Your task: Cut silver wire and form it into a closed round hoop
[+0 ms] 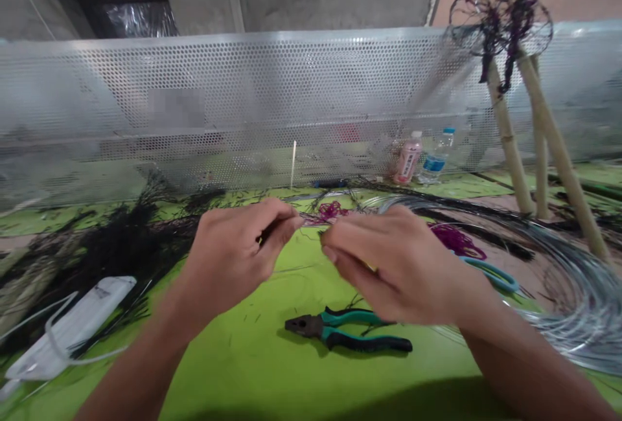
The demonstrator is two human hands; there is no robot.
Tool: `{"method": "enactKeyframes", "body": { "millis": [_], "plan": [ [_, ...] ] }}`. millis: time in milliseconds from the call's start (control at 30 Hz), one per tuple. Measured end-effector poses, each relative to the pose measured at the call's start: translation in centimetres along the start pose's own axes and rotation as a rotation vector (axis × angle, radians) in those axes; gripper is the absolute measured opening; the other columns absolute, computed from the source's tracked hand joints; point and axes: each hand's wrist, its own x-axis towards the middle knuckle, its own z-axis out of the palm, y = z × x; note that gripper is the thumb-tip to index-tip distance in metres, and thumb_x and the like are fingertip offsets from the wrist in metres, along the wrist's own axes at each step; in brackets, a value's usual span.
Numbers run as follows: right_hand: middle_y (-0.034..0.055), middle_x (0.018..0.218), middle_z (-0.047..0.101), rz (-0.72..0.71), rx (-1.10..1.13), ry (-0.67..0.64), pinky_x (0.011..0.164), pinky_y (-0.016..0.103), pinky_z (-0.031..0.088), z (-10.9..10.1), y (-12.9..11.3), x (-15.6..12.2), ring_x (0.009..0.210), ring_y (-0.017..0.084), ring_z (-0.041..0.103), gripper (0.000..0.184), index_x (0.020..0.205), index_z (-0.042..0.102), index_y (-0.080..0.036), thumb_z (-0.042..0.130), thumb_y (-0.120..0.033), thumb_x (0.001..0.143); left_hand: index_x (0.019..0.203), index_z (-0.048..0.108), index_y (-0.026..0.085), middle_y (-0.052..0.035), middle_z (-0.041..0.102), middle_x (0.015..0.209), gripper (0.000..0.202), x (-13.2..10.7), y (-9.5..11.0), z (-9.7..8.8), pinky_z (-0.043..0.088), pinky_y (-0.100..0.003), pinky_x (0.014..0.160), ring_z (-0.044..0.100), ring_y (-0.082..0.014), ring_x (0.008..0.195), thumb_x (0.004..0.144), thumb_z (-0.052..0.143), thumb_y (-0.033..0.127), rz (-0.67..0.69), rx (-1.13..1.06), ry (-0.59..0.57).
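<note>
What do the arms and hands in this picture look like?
The left hand and right hand are ordinary human hands, no gloves visible. The left forearm and right forearm are bare: no sleeves, watches or cables show.

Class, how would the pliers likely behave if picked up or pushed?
The pliers are probably heavy for their size, given the thick metal head. They should slide rather than roll, lying flat with handles spread apart.
</note>
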Motion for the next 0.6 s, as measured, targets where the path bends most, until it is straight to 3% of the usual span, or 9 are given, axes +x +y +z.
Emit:
{"method": "enactKeyframes", "body": {
  "millis": [67,133,200,300,433,533,600],
  "plan": [
    [-0.0049,0.064,0.039,0.036,-0.065,0.052,0.050,0.031,0.014,1.7,-1.3,-0.3,0.054,0.008,0.026,0.016,0.076,0.050,-0.016,0.050,-0.007,0.089,0.082,0.068,0.019,0.0071,0.064,0.058,0.012,0.0,0.2,0.1,0.037,-0.021,0.049,0.055,-0.0063,0.048,0.093,0.067,0.025,-0.133,-0.048,0.049],
    [-0.0050,0.063,0.039,0.120,0.060,0.218,0.049,0.030,0.015,4.6,-1.9,-0.4,0.053,0.008,0.028,0.013,0.082,0.055,-0.015,0.049,-0.007,0.090,0.079,0.068,0.020,0.0060,0.062,0.057,0.015,0.0,0.4,0.0,0.038,-0.021,0.048,0.052,-0.0071,0.048,0.093,0.066,0.026,-0.291,-0.164,0.081],
    [-0.0053,0.064,0.043,0.222,0.374,0.457,0.049,0.026,0.023,7.9,-1.6,-0.3,0.053,0.008,0.032,0.011,0.090,0.059,-0.016,0.050,-0.010,0.092,0.077,0.068,0.020,0.0050,0.060,0.057,0.017,0.0,0.4,-0.1,0.037,-0.020,0.045,0.050,-0.0073,0.048,0.093,0.065,0.026,-0.434,-0.342,0.095],
    [-0.0029,0.068,0.052,0.337,0.534,0.581,0.053,0.023,0.035,11.4,-0.4,0.6,0.057,0.009,0.042,0.015,0.090,0.061,-0.018,0.048,-0.018,0.098,0.075,0.068,0.020,0.0043,0.057,0.056,0.018,0.0,0.5,-0.2,0.034,-0.017,0.040,0.045,-0.0061,0.046,0.092,0.065,0.026,-0.552,-0.587,0.061],
    [0.0021,0.083,0.065,0.459,0.624,0.687,0.067,0.027,0.048,12.0,1.6,2.3,0.074,0.013,0.057,0.019,0.093,0.064,-0.020,0.051,-0.031,0.100,0.069,0.066,0.018,0.0043,0.053,0.053,0.025,0.2,0.4,0.0,0.030,-0.016,0.038,0.039,-0.0045,0.043,0.090,0.068,0.031,-0.598,-0.732,-0.047],
    [0.0024,0.083,0.065,0.550,0.675,0.718,0.065,0.029,0.049,11.5,2.5,3.0,0.070,0.014,0.057,0.028,0.096,0.063,-0.021,0.048,-0.043,0.101,0.066,0.062,0.018,0.0046,0.051,0.052,0.031,0.2,0.4,0.4,0.029,-0.017,0.038,0.037,-0.0042,0.042,0.091,0.068,0.035,-0.591,-0.730,-0.170],
    [0.0027,0.083,0.065,0.614,0.689,0.698,0.066,0.030,0.050,11.5,2.8,3.2,0.069,0.014,0.057,0.034,0.101,0.063,-0.021,0.043,-0.049,0.102,0.066,0.063,0.018,0.0046,0.053,0.053,0.031,0.2,0.4,0.7,0.030,-0.019,0.039,0.038,-0.0048,0.043,0.092,0.066,0.035,-0.560,-0.670,-0.181]
  ]
}}
